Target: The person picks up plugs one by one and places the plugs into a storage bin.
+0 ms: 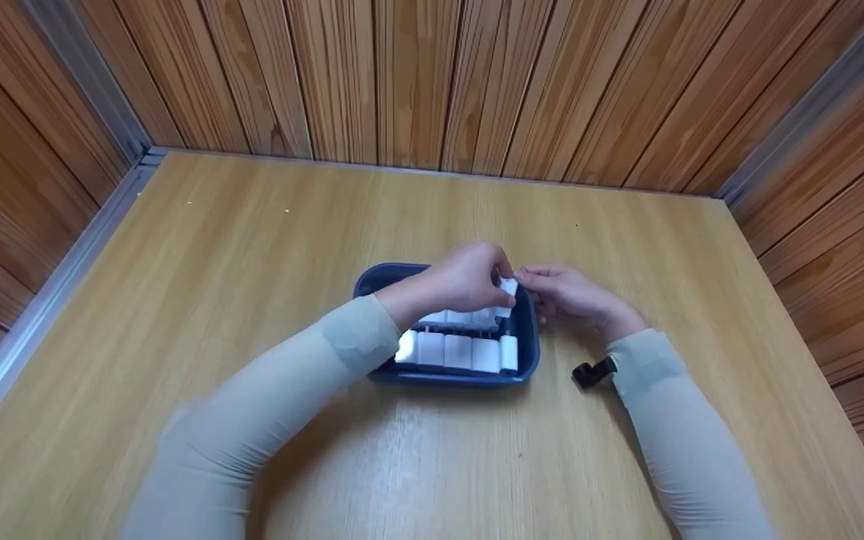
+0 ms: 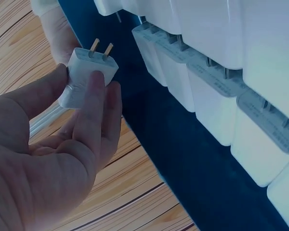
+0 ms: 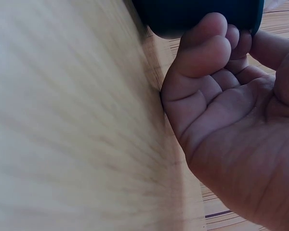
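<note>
My left hand [image 1: 466, 279] reaches over the blue bin [image 1: 447, 379] and pinches a white plug-in charger [image 2: 77, 77] between thumb and fingers. Two metal prongs point up from the charger in the left wrist view. Rows of similar white chargers [image 1: 458, 351] stand side by side in the bin, some of their prongs showing. Part of the back row is hidden under my left hand and wrist. My right hand [image 1: 571, 291] is at the bin's right side, its thumb and curled fingers gripping the bin's edge, as the right wrist view [image 3: 231, 106] shows close up.
The bin stands on a light wooden table [image 1: 252, 247]. Wood-plank walls [image 1: 409, 82] close off the back and both sides, with a grey metal frame [image 1: 49, 300] along the left edge. A small black device [image 1: 589, 375] is strapped at my right wrist.
</note>
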`<state>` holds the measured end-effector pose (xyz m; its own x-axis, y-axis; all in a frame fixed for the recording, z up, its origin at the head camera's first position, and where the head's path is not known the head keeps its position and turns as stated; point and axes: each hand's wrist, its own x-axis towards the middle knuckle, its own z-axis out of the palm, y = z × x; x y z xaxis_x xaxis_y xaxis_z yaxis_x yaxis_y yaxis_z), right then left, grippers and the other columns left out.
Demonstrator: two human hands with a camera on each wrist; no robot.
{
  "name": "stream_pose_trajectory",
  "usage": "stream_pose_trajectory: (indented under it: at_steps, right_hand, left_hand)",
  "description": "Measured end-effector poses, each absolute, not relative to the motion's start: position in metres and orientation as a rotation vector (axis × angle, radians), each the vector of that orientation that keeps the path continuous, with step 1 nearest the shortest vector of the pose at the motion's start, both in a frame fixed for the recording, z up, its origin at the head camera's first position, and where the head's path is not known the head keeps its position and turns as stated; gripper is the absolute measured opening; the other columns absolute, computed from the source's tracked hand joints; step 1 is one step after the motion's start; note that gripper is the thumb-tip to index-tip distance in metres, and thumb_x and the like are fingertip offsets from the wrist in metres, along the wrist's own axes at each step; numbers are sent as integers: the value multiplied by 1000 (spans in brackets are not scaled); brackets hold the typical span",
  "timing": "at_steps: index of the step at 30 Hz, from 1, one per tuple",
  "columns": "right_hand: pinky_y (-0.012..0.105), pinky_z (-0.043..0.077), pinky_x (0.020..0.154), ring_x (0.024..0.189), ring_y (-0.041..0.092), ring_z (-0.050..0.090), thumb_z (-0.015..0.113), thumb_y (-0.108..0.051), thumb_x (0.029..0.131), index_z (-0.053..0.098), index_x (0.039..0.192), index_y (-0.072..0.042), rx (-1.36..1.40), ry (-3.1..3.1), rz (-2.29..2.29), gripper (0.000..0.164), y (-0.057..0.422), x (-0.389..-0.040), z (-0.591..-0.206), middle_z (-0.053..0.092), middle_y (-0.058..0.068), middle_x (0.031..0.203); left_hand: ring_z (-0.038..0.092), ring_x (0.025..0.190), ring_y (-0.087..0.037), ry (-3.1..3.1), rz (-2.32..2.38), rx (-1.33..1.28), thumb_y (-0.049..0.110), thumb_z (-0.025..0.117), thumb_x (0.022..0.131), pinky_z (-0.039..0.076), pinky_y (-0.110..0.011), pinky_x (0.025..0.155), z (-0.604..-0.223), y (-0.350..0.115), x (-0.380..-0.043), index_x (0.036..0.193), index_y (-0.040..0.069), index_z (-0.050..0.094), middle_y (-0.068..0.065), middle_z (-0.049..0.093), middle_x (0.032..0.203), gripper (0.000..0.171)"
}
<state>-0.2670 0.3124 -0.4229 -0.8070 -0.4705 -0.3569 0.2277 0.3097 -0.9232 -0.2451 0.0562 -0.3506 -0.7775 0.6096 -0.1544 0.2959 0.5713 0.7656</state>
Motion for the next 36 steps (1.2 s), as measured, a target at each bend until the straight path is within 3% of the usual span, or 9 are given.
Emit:
stream_pose_trajectory:
  at_steps: [10, 29, 36]
  right_hand:
    - [32, 52, 77, 84, 22, 63, 63, -57, 111, 74, 114, -12, -179, 2073, -1488, 46, 311, -266, -421, 67, 4, 97]
    - [32, 51, 74, 79, 20, 61, 62, -56, 112, 74, 110, -12, -237, 2068, -1482, 45, 312, -267, -424, 67, 3, 92]
    - [31, 51, 72, 76, 20, 61, 59, -47, 116, 72, 108, -12, -305, 2050, -1496, 38, 312, -269, -425, 67, 3, 89]
  left_hand:
    - [68, 100, -21, 2417, 1032, 715, 17, 83, 103, 58, -32, 83, -362, 63, -250, 132, 3, 71, -5, 70, 112, 34]
    - [68, 97, -19, 2440, 1094, 663, 16, 86, 101, 59, -31, 84, -375, 68, -243, 119, 11, 67, -2, 68, 107, 27]
    - [67, 95, -20, 2479, 1085, 678, 17, 88, 99, 57, -30, 83, -377, 69, -243, 116, 9, 68, -3, 68, 107, 28]
